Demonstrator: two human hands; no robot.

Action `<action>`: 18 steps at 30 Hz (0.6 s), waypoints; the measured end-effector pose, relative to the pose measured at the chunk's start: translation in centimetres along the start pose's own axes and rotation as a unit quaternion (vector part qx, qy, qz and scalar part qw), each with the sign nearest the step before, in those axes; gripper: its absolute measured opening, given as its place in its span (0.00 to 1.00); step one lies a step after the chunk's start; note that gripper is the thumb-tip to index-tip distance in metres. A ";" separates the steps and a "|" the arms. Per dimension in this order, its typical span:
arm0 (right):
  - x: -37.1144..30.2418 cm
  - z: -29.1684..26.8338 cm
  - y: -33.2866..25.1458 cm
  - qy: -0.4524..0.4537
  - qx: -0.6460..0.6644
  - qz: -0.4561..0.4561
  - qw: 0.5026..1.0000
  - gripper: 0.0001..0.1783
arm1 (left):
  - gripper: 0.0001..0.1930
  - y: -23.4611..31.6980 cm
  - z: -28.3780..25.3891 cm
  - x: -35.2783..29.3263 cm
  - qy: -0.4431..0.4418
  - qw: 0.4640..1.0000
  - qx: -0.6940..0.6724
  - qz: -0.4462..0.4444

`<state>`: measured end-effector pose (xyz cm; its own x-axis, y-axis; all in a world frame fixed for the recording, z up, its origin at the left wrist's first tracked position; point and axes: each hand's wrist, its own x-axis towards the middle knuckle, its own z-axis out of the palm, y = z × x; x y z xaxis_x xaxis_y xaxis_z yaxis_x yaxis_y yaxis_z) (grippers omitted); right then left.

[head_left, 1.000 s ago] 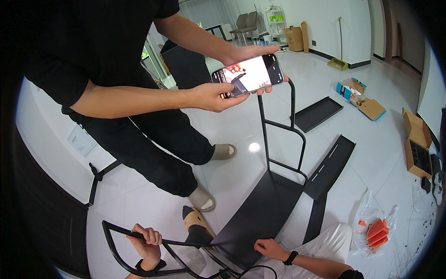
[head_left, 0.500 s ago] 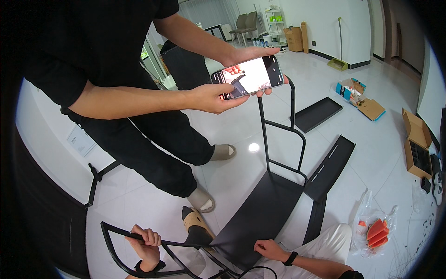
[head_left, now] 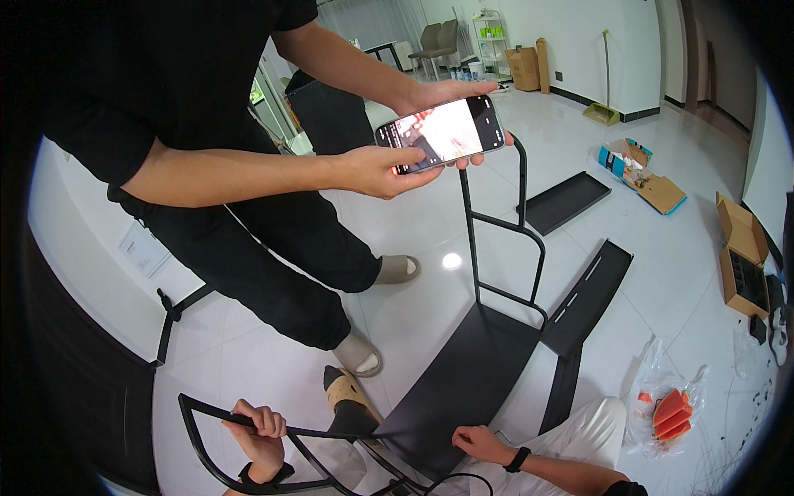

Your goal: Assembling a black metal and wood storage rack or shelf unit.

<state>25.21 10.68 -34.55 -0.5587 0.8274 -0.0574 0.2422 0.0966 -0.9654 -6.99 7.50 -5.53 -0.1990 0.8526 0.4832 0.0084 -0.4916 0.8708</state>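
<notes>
My left hand (head_left: 260,431) is wrapped round the top tube of a black metal frame (head_left: 310,433) at the lower left. This frame stands at the near end of a long black panel (head_left: 463,372); a matching black frame (head_left: 503,221) rises from the far end. Over the panel's near right part, beside my leg, my right hand (head_left: 480,444) is loosely curled, with nothing visible in it. Another person stands at the left in dark clothes, holding a phone (head_left: 442,132) in both hands, its lit screen facing up.
Loose black metal trays (head_left: 569,202) lie on the tiles beyond the panel, one slotted piece (head_left: 589,298) nearer. Red slices (head_left: 672,413) sit on clear plastic at the lower right. An open carton (head_left: 743,264) and a torn blue box (head_left: 641,169) stand right.
The picture on the other person's phone screen has changed, and the phone has shifted very slightly. My hands and the frames have stayed put.
</notes>
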 end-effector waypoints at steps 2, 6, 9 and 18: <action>0.0 0.0 0.0 -0.001 -0.002 -0.002 1.000 0.12 | 0.28 -0.1 -0.2 0.0 0.001 1.000 -0.001 -0.002; -0.1 -0.1 -0.1 -0.007 -0.017 0.000 1.000 0.13 | 0.28 0.0 -0.2 -0.1 0.000 1.000 0.000 -0.005; 0.0 0.1 0.1 -0.008 -0.018 0.001 1.000 0.13 | 0.28 -0.1 -0.2 -0.1 0.003 1.000 0.006 -0.005; 0.1 -0.1 0.2 -0.008 -0.021 -0.003 1.000 0.13 | 0.28 0.1 0.1 0.1 0.002 1.000 0.002 -0.002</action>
<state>25.28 10.85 -34.68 -0.5726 0.8180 -0.0558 0.2722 0.1254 -0.9540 -6.92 7.61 -5.41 -0.2023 0.8535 0.4803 0.0119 -0.4882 0.8726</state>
